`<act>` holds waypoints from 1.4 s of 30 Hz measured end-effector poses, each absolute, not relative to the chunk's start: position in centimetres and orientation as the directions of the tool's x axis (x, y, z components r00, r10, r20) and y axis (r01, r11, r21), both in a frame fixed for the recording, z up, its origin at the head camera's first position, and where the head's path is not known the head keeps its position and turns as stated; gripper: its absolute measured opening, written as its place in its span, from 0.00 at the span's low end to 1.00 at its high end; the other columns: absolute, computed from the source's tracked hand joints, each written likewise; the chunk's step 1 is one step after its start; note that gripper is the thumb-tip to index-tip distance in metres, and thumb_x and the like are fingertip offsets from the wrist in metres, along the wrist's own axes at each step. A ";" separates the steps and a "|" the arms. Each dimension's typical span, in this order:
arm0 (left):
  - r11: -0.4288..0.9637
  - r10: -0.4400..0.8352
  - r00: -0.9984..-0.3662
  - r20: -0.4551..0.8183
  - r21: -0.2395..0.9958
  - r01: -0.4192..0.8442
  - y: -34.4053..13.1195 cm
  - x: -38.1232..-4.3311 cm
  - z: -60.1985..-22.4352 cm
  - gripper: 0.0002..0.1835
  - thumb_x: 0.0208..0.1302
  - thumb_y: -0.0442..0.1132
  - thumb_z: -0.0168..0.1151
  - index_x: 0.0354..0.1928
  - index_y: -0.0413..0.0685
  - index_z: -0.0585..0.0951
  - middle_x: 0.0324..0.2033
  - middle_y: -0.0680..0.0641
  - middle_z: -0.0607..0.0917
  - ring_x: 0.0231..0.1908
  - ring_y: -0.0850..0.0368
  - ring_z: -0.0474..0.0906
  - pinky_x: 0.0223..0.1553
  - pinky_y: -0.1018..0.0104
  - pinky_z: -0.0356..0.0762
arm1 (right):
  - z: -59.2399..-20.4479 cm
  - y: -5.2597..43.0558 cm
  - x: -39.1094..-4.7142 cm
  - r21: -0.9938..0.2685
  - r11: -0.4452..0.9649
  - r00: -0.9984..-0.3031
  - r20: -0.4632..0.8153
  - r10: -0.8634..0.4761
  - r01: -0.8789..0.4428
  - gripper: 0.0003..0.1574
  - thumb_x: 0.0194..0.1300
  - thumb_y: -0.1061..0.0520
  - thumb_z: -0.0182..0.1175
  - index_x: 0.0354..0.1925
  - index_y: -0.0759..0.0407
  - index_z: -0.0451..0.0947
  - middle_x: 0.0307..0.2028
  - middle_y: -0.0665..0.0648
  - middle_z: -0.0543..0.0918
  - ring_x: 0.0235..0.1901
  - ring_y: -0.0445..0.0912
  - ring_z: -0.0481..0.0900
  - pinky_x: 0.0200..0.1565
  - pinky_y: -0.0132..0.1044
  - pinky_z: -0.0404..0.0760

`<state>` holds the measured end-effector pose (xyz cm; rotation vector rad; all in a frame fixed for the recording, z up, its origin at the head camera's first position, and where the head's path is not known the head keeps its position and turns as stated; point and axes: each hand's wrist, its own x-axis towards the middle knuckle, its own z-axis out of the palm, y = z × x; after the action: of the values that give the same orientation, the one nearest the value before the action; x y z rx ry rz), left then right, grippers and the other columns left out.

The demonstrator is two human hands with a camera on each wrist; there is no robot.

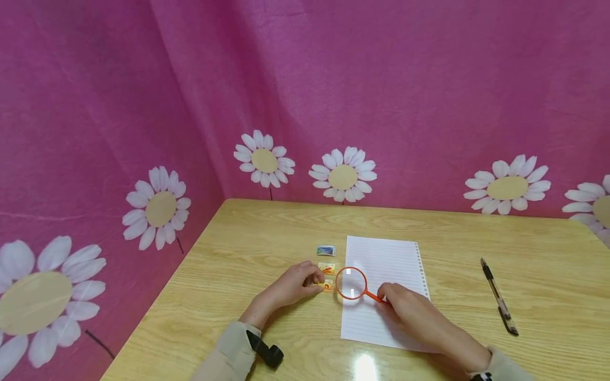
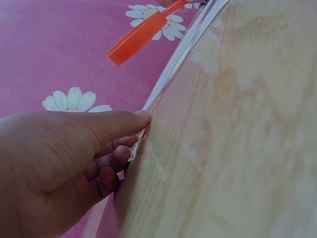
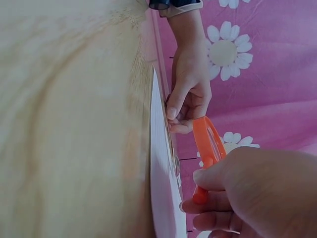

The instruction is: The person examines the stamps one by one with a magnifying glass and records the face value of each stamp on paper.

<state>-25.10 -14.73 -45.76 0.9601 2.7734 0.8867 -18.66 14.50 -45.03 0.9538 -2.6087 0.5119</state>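
Note:
My right hand (image 1: 413,316) grips the handle of an orange magnifying glass (image 1: 366,291), its round lens raised over the left edge of a lined sheet of paper (image 1: 381,328). In the right wrist view, thumb and fingers close round that handle. Three small stamps lie in a column left of the sheet: a blue-green stamp (image 1: 326,251) farthest away, a yellow-and-red stamp (image 1: 326,268) in the middle, an orange-yellow stamp (image 1: 328,286) nearest. Thumb and forefinger of my left hand (image 1: 296,284) pinch the left side of the nearest stamp, partly covering it.
A black-capped pen (image 1: 498,296) lies on the wooden table (image 1: 548,270), right of the paper. Behind and to the left hangs a pink cloth (image 1: 405,95) with white daisies. Light glares off the table's front.

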 end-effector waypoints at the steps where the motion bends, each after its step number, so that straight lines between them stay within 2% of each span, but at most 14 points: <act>1: 0.638 0.586 -0.803 0.112 0.547 0.542 -14.7 -25.1 -45.8 0.05 0.64 0.38 0.65 0.40 0.48 0.79 0.32 0.53 0.75 0.32 0.65 0.67 0.35 0.75 0.66 | -45.0 14.6 -18.6 -0.220 0.713 -0.727 0.410 -0.551 -0.665 0.11 0.60 0.65 0.65 0.35 0.51 0.74 0.27 0.40 0.72 0.28 0.32 0.67 0.30 0.28 0.71; 9: 0.639 0.584 -0.803 0.115 0.545 0.543 -14.7 -25.0 -45.8 0.06 0.64 0.37 0.66 0.40 0.48 0.79 0.32 0.53 0.75 0.32 0.66 0.66 0.35 0.75 0.65 | -45.3 15.2 -18.6 -0.217 0.734 -0.740 0.422 -0.523 -0.643 0.11 0.59 0.60 0.67 0.34 0.49 0.75 0.26 0.38 0.71 0.28 0.31 0.66 0.29 0.27 0.70; 19: 0.628 0.589 -0.798 0.130 0.548 0.552 -14.7 -25.0 -45.8 0.06 0.64 0.38 0.65 0.40 0.48 0.79 0.32 0.53 0.75 0.31 0.66 0.66 0.35 0.75 0.65 | -45.6 15.9 -18.6 -0.195 0.739 -0.725 0.465 -0.509 -0.645 0.13 0.57 0.62 0.69 0.34 0.49 0.74 0.25 0.38 0.71 0.26 0.31 0.64 0.28 0.27 0.68; 33: 0.622 0.589 -0.797 0.131 0.556 0.551 -14.7 -24.9 -45.6 0.06 0.64 0.38 0.65 0.40 0.47 0.79 0.33 0.52 0.76 0.32 0.64 0.67 0.35 0.75 0.65 | -45.8 17.2 -18.5 -0.189 0.768 -0.742 0.473 -0.475 -0.612 0.13 0.56 0.60 0.70 0.33 0.49 0.74 0.23 0.38 0.69 0.25 0.31 0.63 0.26 0.28 0.66; 42: 0.626 0.591 -0.797 0.125 0.552 0.551 -14.7 -24.9 -45.7 0.06 0.64 0.38 0.65 0.40 0.47 0.79 0.32 0.52 0.75 0.30 0.66 0.65 0.34 0.76 0.65 | -45.5 17.9 -18.0 -0.208 0.799 -0.787 0.429 -0.444 -0.564 0.13 0.58 0.62 0.68 0.34 0.48 0.74 0.26 0.40 0.71 0.26 0.32 0.64 0.28 0.28 0.68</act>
<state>-24.90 -14.70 -45.69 0.9737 2.7708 0.9045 -18.04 17.86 -45.48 0.7642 -2.6259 0.4653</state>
